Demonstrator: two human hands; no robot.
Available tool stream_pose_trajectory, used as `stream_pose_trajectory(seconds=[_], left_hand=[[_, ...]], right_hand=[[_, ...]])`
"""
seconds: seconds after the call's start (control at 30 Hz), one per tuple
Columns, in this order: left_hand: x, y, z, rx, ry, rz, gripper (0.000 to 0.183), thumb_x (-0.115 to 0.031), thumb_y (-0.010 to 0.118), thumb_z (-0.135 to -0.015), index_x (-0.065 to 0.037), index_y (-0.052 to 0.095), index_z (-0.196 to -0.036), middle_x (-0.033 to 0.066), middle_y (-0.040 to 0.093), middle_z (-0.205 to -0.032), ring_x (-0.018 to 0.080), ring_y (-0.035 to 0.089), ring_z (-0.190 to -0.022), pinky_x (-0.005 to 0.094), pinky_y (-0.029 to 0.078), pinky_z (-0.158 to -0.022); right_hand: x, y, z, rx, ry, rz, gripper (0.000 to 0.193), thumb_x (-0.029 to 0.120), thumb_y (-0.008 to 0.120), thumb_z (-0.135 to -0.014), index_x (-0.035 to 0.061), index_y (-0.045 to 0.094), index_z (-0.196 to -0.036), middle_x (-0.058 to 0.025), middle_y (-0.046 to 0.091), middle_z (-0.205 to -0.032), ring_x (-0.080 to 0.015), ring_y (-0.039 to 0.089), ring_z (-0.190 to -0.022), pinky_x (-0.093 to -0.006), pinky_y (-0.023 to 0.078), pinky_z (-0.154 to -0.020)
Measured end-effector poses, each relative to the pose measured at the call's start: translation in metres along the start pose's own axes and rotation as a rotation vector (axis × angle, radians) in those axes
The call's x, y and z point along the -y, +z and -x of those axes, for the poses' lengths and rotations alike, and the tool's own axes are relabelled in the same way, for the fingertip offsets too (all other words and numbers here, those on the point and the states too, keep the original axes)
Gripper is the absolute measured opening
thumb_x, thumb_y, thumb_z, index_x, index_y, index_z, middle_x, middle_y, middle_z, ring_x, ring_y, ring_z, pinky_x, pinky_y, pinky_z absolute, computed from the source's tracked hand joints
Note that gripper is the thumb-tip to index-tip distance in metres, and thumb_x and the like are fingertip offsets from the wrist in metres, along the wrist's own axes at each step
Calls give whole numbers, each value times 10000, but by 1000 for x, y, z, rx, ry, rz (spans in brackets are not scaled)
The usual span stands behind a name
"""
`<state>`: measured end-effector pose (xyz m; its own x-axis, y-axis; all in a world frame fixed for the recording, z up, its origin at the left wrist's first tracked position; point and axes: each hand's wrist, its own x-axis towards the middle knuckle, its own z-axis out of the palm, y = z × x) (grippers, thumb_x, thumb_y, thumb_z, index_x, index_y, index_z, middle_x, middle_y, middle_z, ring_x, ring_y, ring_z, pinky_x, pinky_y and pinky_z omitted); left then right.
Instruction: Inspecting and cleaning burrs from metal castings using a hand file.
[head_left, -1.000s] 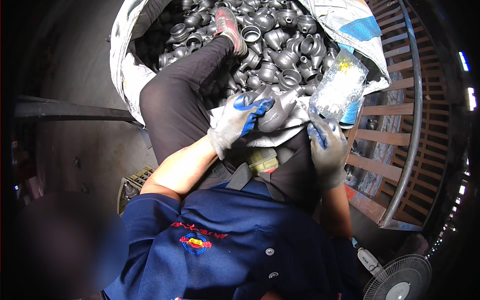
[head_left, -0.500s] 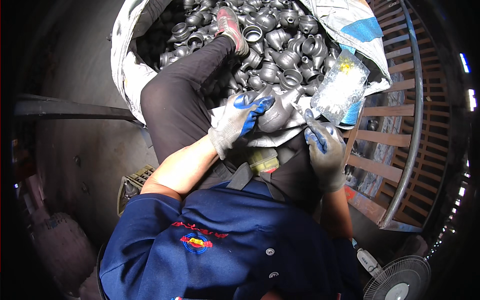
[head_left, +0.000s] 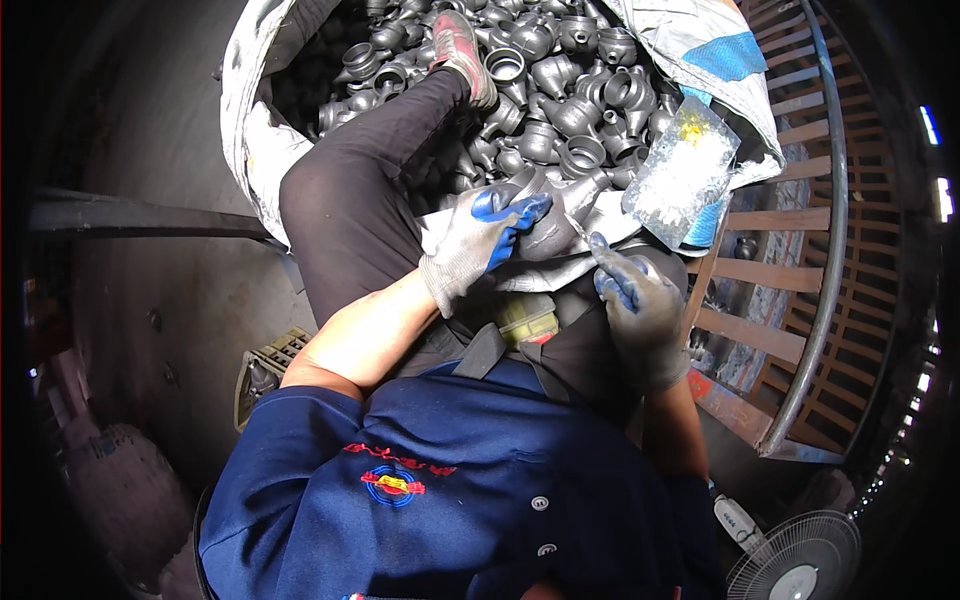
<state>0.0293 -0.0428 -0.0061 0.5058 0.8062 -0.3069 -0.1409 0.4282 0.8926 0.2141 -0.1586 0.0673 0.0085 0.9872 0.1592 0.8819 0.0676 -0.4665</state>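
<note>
My left hand (head_left: 482,238), in a grey glove with blue coating, is closed round a dark grey metal casting (head_left: 548,236) with a round body and a narrower neck. The casting lies tilted over my lap, its neck pointing to the upper right. Just right of it, my right hand (head_left: 640,300), gloved the same way, is closed with the index finger stretched along a thin, pointed tool (head_left: 578,230). The tool's tip is at the casting's right side; most of it is hidden by the glove, so I cannot tell its exact kind.
A large white sack (head_left: 250,110) of similar grey castings (head_left: 540,140) lies ahead, with my shoe among them. A clear plastic pouch (head_left: 685,170) rests on its right edge. A slatted metal rack (head_left: 770,275) stands right, a fan (head_left: 800,570) lower right, and a crate (head_left: 262,375) left.
My right hand has moved left and slightly down, bringing the tool tip to the casting's lower right side. My left hand and the casting stay nearly in place.
</note>
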Motion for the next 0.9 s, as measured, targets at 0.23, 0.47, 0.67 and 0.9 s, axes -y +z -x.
stream_pose_trajectory(seconds=[0.23, 0.47, 0.67, 0.9], left_hand=[[-31, 11, 19, 14, -88, -18, 167, -135, 586, -833, -31, 636, -954, -38, 543, -708, 13, 406, -541, 177, 295, -451], [-12, 4, 4, -37, -87, -33, 200, -281, 693, -792, -104, 611, -836, -38, 517, -676, 19, 378, -476, 178, 284, -405], [-6, 1, -1, -47, -47, -135, 190, -190, 635, -839, -3, 634, -803, -44, 543, -690, 25, 450, -634, 222, 382, -551], [-5, -2, -1, -12, -68, -169, 203, -201, 611, -857, -8, 629, -795, -33, 545, -675, 24, 457, -616, 224, 386, -530]], right_hand=[[-2, -9, -15, 147, 759, -1038, 309, -25, 511, -823, -22, 582, -1124, -40, 604, -693, -12, 427, -446, -174, 326, -397], [-1, 2, -3, -77, 65, 24, 328, 25, 611, -778, 68, 624, -1103, -117, 626, -781, -214, 587, -604, -313, 471, -573], [2, -4, -5, -102, 132, 33, 311, 23, 629, -741, 81, 649, -1047, -146, 627, -869, -299, 599, -771, -353, 476, -692], [-12, -2, -7, -126, 164, -98, 302, -19, 603, -727, 20, 641, -1024, -155, 637, -890, -289, 614, -810, -338, 476, -744]])
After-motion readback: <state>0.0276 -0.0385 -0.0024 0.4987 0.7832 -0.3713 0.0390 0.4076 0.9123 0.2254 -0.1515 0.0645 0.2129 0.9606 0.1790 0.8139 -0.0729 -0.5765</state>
